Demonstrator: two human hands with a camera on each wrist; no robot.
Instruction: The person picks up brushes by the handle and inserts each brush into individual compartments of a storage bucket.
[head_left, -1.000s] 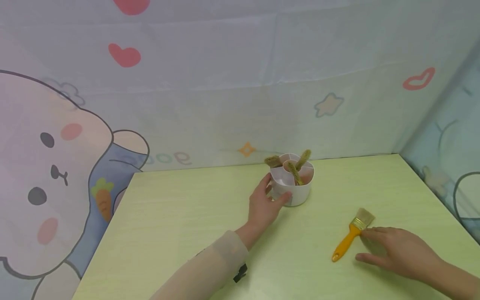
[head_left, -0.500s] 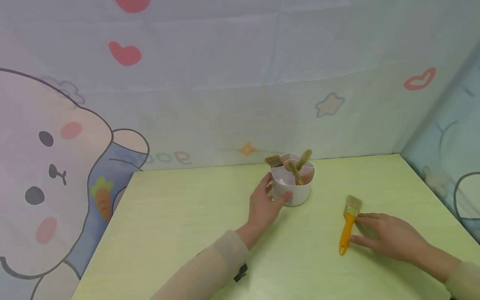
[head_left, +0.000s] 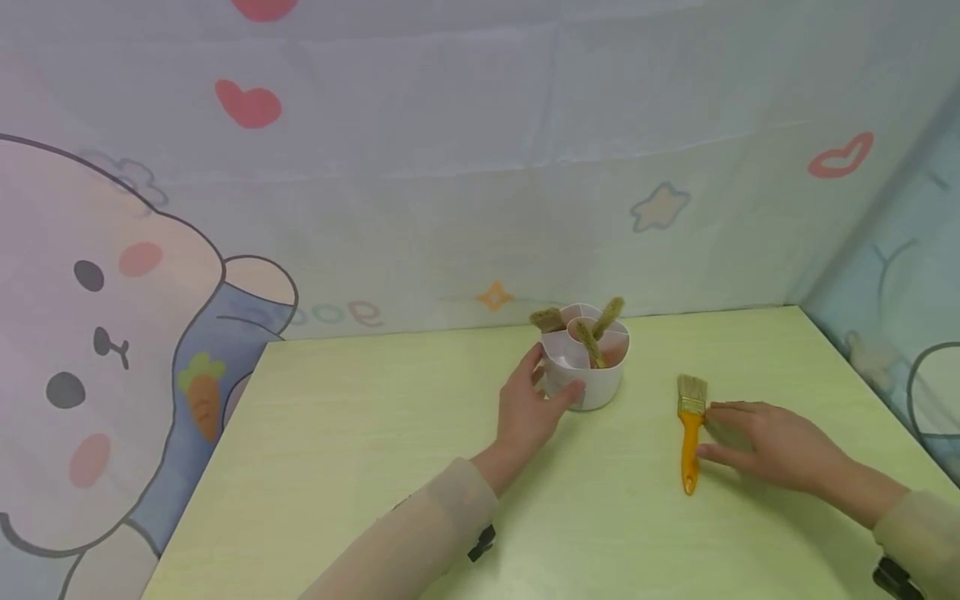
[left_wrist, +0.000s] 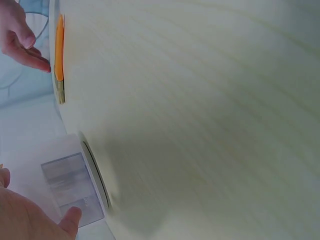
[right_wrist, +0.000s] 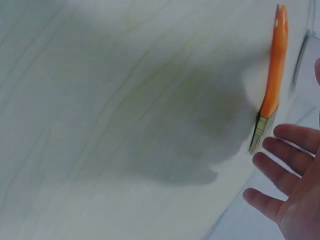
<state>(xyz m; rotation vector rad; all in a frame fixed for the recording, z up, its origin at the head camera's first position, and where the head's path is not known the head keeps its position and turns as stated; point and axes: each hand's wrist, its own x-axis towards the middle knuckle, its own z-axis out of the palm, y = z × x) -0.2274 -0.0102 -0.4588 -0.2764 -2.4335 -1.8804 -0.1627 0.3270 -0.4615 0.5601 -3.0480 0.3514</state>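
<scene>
My left hand (head_left: 528, 412) grips the side of a white round divided holder (head_left: 602, 385), thumb on its front wall and fingers round its left side. Three bristle ends stick up out of the holder, among them a flat brush head (head_left: 547, 320) at the left. To the right lies a paintbrush (head_left: 691, 437) with an orange handle, bristles pointing to the back. Beside it, my right hand (head_left: 780, 446) has its fingers extended, fingertips right at the brush's right edge. In the right wrist view the fingers (right_wrist: 277, 172) are spread near the bristles of the paintbrush (right_wrist: 274, 70).
The pale yellow-green table (head_left: 360, 433) ends at a printed cloth backdrop (head_left: 420, 225) just behind the holder. Another cloth (head_left: 915, 275) hangs along the right side. A small clear panel (left_wrist: 72, 187) shows on the holder's wall in the left wrist view.
The paintbrush has slid toward the back and turned from slanting to nearly straight, bristles swinging left. My right hand has moved back and left alongside it. The left hand and holder have stayed put.
</scene>
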